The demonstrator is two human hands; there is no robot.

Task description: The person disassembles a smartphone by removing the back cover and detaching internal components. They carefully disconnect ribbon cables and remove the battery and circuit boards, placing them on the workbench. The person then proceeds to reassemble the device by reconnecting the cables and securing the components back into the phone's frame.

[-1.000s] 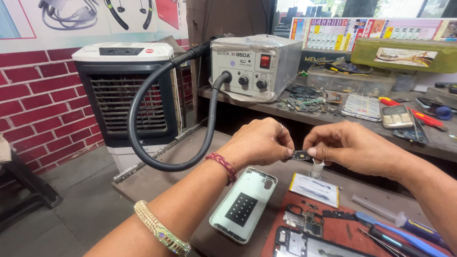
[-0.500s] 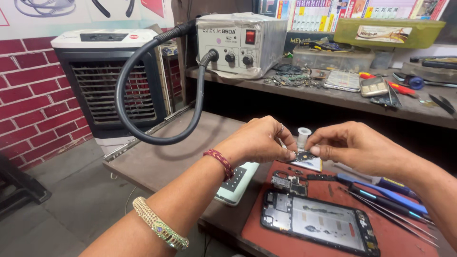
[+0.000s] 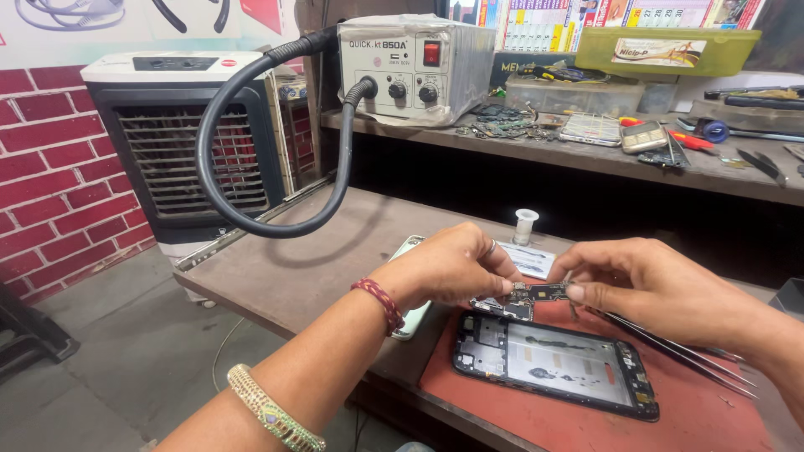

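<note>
Both my hands pinch a small dark circuit board [image 3: 536, 294] just above an opened black phone frame [image 3: 553, 366]. My left hand [image 3: 452, 268] grips the board's left end with fingertips; a red thread band and a gold bangle sit on that arm. My right hand [image 3: 645, 285] holds the right end and also carries thin metal tweezers [image 3: 678, 351] that trail off to the right. The phone frame lies flat on a red mat [image 3: 712, 414], its inside facing up.
A pale green phone [image 3: 410, 322] lies partly under my left wrist. A small white bottle [image 3: 525, 226] stands behind. A grey hot-air station [image 3: 410, 67] with a black hose [image 3: 218, 159] sits on the shelf, among phones and tools. An air cooler [image 3: 176, 134] stands left.
My view has dropped and shifted, so the phone frame and red mat are now in fuller view. Both hands have stayed together on the small board, now lower over the frame.
</note>
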